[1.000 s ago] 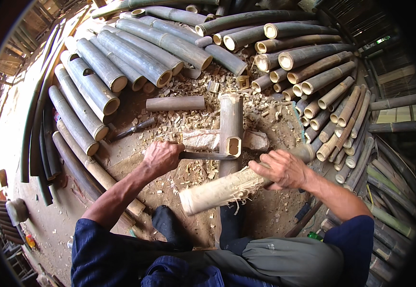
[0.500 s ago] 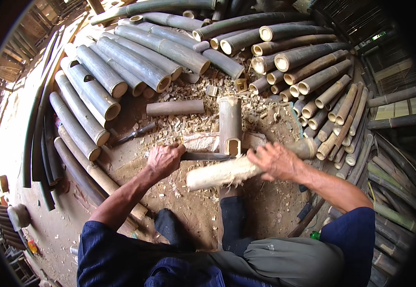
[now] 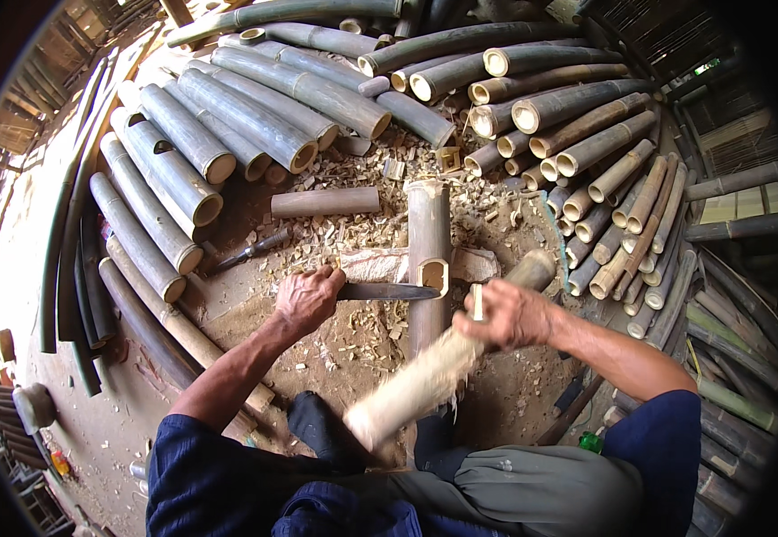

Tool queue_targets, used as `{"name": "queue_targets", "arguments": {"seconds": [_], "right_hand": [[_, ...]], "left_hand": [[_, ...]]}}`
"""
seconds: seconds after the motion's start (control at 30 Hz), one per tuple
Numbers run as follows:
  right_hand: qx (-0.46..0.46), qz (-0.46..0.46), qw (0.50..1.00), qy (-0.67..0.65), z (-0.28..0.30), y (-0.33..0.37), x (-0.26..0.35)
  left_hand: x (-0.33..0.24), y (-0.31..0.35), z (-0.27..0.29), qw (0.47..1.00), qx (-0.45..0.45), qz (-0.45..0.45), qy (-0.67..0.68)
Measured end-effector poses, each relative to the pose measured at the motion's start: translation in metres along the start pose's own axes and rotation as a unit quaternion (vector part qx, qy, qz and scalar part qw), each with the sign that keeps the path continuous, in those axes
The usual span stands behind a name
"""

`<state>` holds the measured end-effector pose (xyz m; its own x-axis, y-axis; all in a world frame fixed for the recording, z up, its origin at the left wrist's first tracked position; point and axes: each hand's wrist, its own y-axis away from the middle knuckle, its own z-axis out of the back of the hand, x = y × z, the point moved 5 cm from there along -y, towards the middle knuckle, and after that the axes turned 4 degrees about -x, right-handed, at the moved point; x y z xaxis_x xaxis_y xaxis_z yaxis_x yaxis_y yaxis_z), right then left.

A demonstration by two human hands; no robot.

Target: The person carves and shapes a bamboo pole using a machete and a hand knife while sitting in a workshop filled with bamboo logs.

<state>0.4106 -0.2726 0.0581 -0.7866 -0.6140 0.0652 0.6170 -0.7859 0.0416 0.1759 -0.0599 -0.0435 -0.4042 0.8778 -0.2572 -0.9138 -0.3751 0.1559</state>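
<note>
My left hand [image 3: 310, 300] is closed round the handle end of a knife [image 3: 389, 292]. Its dark blade points right, and the tip lies across the lower edge of a squarish hole in a bamboo tube [image 3: 428, 215]. That tube runs away from me, over a pale hacked log [image 3: 376, 265]. In my right hand [image 3: 510, 315] is a thick wooden club [image 3: 416, 385], slanting from near my feet up to the right. Its near part is pale and frayed, its far end greyer. A small pale sliver [image 3: 478, 302] shows at the right fingers.
Cut bamboo tubes [image 3: 255, 116] lie in rows at left and far, with a stack of bamboo [image 3: 586, 152] at right. A short bamboo piece [image 3: 326, 202] and a chisel-like tool [image 3: 255, 249] lie among wood chips. My feet [image 3: 317, 430] flank the near end.
The club has swung from nearly level to a steep slant, its pale end dropping toward my feet and its grey end rising. The left hand and knife have barely moved.
</note>
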Motion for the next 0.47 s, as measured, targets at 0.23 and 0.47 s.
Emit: {"name": "queue_targets", "arguments": {"seconds": [0.23, 0.47], "right_hand": [[0.035, -0.041, 0.998, -0.016, 0.013, -0.023, 0.012], [0.136, -0.185, 0.972, 0.041, 0.001, -0.019, -0.041]], "left_hand": [[0.005, 0.002, -0.003, 0.999, -0.028, -0.003, -0.016], [0.015, -0.021, -0.011, 0.995, 0.082, 0.04, 0.036]]}}
